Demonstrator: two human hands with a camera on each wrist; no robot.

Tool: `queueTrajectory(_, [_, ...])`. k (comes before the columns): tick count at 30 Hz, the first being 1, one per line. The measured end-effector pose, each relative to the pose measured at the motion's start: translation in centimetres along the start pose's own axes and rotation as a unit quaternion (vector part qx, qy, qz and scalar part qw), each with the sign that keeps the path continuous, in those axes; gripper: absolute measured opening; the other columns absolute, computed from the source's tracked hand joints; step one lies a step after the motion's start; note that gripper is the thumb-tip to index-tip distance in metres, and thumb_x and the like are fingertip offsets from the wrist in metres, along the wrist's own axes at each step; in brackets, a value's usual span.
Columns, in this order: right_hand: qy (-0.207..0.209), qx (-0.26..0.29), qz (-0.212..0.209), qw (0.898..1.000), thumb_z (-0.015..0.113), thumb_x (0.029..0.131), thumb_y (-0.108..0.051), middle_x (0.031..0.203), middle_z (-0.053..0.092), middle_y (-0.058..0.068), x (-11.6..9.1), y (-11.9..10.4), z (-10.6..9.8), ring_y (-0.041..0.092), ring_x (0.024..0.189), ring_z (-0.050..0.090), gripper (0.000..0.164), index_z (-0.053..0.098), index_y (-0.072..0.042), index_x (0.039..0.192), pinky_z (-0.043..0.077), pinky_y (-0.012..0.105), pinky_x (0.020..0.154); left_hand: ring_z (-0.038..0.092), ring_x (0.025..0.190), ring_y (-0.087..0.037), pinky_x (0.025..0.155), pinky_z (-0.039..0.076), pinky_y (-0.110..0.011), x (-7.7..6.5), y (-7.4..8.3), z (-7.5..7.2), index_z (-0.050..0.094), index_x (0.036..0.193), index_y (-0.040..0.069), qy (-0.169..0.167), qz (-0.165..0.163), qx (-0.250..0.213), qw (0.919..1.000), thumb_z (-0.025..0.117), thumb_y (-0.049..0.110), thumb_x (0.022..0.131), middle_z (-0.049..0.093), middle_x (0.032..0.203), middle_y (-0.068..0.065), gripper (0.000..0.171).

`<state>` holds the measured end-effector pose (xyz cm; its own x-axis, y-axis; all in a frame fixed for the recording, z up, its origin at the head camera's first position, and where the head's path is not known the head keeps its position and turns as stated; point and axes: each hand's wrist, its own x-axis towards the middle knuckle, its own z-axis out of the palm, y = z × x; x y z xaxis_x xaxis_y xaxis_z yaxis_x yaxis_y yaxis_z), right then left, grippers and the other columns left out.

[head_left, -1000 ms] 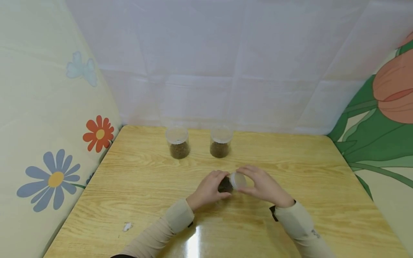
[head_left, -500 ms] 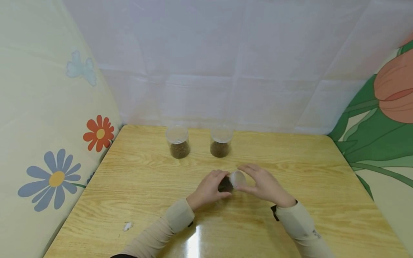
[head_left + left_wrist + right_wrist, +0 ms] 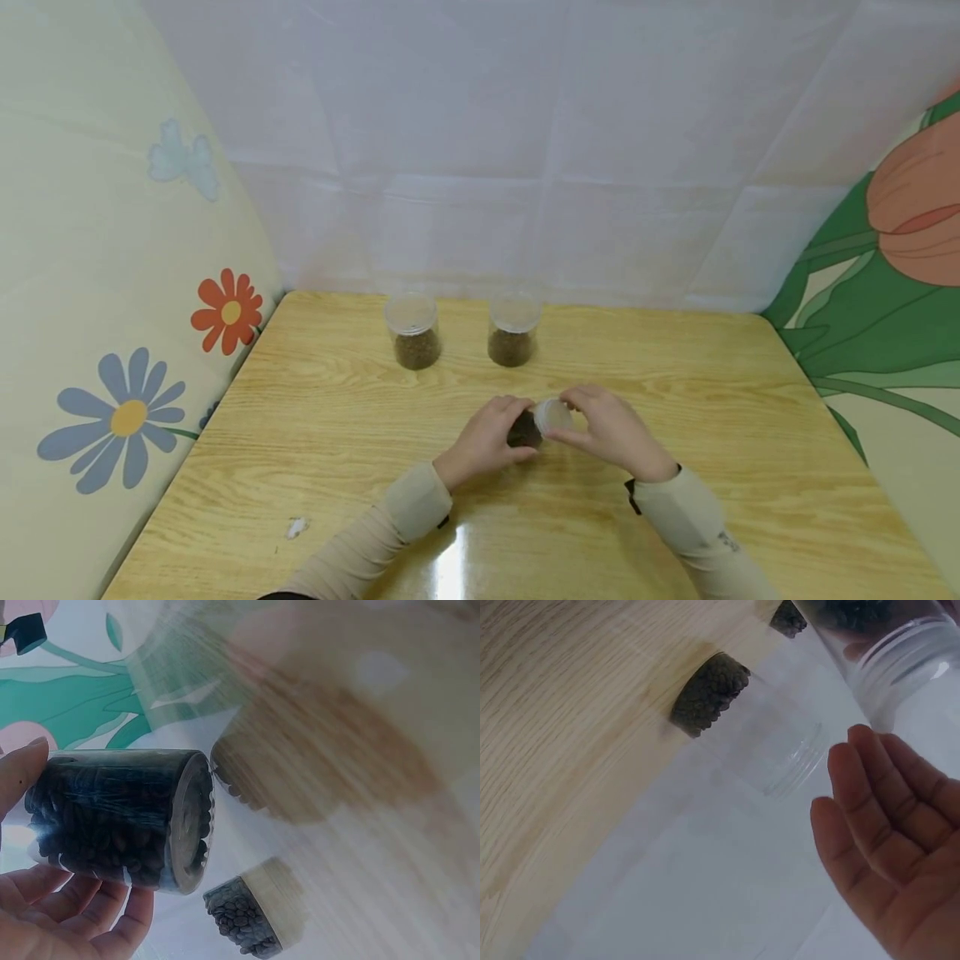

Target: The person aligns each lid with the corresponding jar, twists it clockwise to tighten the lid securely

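My left hand [image 3: 483, 442] grips a clear jar [image 3: 525, 429] of dark beans, with the thumb on one side and the fingers curled round the other. In the left wrist view the jar [image 3: 112, 817] lies sideways, its base facing away from the palm; the beans look like coffee beans. The jar is tilted so that its translucent lid [image 3: 555, 417] points right. Thumb and fingers of my right hand [image 3: 611, 429] are at opposite edges of the lid, which sits at the jar's mouth. In the right wrist view the thumb is out of sight.
Two similar lidded jars, a left one [image 3: 417, 342] and a right one [image 3: 513, 337], stand upright near the back of the wooden table [image 3: 337, 400], each partly filled with dark beans. Behind hangs a white cloth [image 3: 465, 167]. Flower-printed panels flank both sides.
My right hand's fingers lift slightly from the lid's edge, then come back onto it with the hand turned a little. The left hand keeps the jar in place.
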<state>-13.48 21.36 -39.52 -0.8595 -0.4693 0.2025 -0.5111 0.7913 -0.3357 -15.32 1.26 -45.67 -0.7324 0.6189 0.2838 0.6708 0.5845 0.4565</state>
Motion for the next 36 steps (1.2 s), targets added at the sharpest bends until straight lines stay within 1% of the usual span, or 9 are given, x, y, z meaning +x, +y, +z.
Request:
queueTrajectory(2, [0.003, -0.008, 0.011, 1.000, 0.065, 0.079, -0.046, 0.086, 0.063, 0.004, 0.0, 0.0, 0.1, 0.017, 0.073, 0.059, 0.043, 0.065, -0.006, 0.094, 0.049, 0.032, 0.060, 0.054, 0.100, -0.021, 0.085, 0.046, -0.032, 0.0, 0.0, 0.0, 0.050, 0.123, 0.002, -0.001, -0.001, 0.000, 1.0000, 0.075, 0.035, 0.075, 0.058, 0.112, -0.009, 0.063])
queueTrajectory(5, [0.004, -0.010, 0.020, 1.000, 0.064, 0.080, -0.047, 0.089, 0.064, 0.007, 0.0, 0.0, 0.1, 0.019, 0.075, 0.060, 0.046, 0.065, -0.004, 0.097, 0.050, 0.033, 0.061, 0.053, 0.101, -0.021, 0.086, 0.046, -0.033, 0.0, 0.1, 0.0, 0.050, 0.123, 0.002, -0.002, -0.003, 0.000, 1.0000, 0.075, 0.034, 0.075, 0.058, 0.112, -0.010, 0.064])
queueTrajectory(10, [-0.019, 0.022, -0.007, 1.000, 0.069, 0.079, -0.037, 0.113, 0.059, 0.016, -0.3, 0.3, -0.5, 0.032, 0.101, 0.056, 0.054, 0.058, -0.001, 0.117, 0.048, 0.047, 0.081, 0.054, 0.100, -0.021, 0.086, 0.046, -0.033, 0.0, 0.0, 0.0, 0.050, 0.123, 0.002, 0.002, 0.001, -0.003, 1.0000, 0.076, 0.034, 0.074, 0.058, 0.112, -0.010, 0.064])
queueTrajectory(13, [-0.042, 0.039, -0.034, 0.998, 0.074, 0.075, -0.028, 0.120, 0.056, 0.017, -0.3, 0.4, -0.8, 0.035, 0.109, 0.052, 0.057, 0.055, -0.001, 0.122, 0.044, 0.050, 0.087, 0.054, 0.100, -0.022, 0.086, 0.046, -0.032, 0.0, 0.0, 0.0, 0.050, 0.122, 0.001, 0.004, 0.004, -0.003, 1.0000, 0.076, 0.033, 0.073, 0.058, 0.111, -0.010, 0.064])
queueTrajectory(18, [-0.049, 0.028, -0.049, 0.997, 0.075, 0.075, -0.025, 0.116, 0.058, 0.016, -0.1, 0.5, -0.8, 0.032, 0.105, 0.054, 0.052, 0.058, -0.001, 0.117, 0.046, 0.046, 0.085, 0.054, 0.100, -0.022, 0.086, 0.046, -0.032, 0.0, -0.1, 0.1, 0.050, 0.122, 0.000, 0.003, 0.007, 0.001, 1.0000, 0.076, 0.032, 0.074, 0.058, 0.111, -0.010, 0.063])
queueTrajectory(24, [-0.029, 0.022, -0.015, 0.999, 0.068, 0.079, -0.039, 0.102, 0.063, 0.010, 0.0, 0.3, -0.4, 0.024, 0.088, 0.060, 0.046, 0.063, -0.003, 0.106, 0.051, 0.038, 0.072, 0.054, 0.101, -0.021, 0.087, 0.046, -0.032, -0.1, -0.1, 0.1, 0.050, 0.124, 0.001, -0.005, 0.001, 0.000, 1.0000, 0.075, 0.034, 0.075, 0.058, 0.113, -0.009, 0.064])
queueTrajectory(29, [-0.015, 0.001, 0.005, 1.000, 0.065, 0.081, -0.044, 0.094, 0.064, 0.007, 0.1, 0.2, -0.1, 0.021, 0.082, 0.061, 0.046, 0.065, -0.003, 0.101, 0.051, 0.036, 0.067, 0.053, 0.103, -0.021, 0.088, 0.045, -0.032, 0.0, -0.1, 0.0, 0.049, 0.125, 0.002, -0.010, -0.010, -0.005, 0.9999, 0.074, 0.033, 0.076, 0.057, 0.115, -0.009, 0.064])
queueTrajectory(32, [-0.012, 0.000, 0.005, 1.000, 0.065, 0.080, -0.045, 0.101, 0.064, 0.012, 0.1, 0.2, -0.2, 0.025, 0.088, 0.061, 0.051, 0.063, -0.001, 0.107, 0.051, 0.040, 0.071, 0.053, 0.103, -0.021, 0.088, 0.045, -0.033, 0.0, -0.1, 0.0, 0.049, 0.125, 0.002, -0.006, -0.009, -0.009, 0.9999, 0.075, 0.032, 0.075, 0.057, 0.115, -0.009, 0.064])
queueTrajectory(36, [-0.028, 0.024, -0.026, 0.999, 0.070, 0.078, -0.036, 0.116, 0.058, 0.017, -0.1, 0.5, -0.5, 0.033, 0.104, 0.055, 0.056, 0.057, -0.001, 0.120, 0.047, 0.048, 0.083, 0.053, 0.103, -0.021, 0.087, 0.046, -0.033, 0.0, -0.1, 0.0, 0.049, 0.124, 0.001, -0.002, -0.006, -0.013, 0.9999, 0.076, 0.031, 0.074, 0.057, 0.114, -0.010, 0.064])
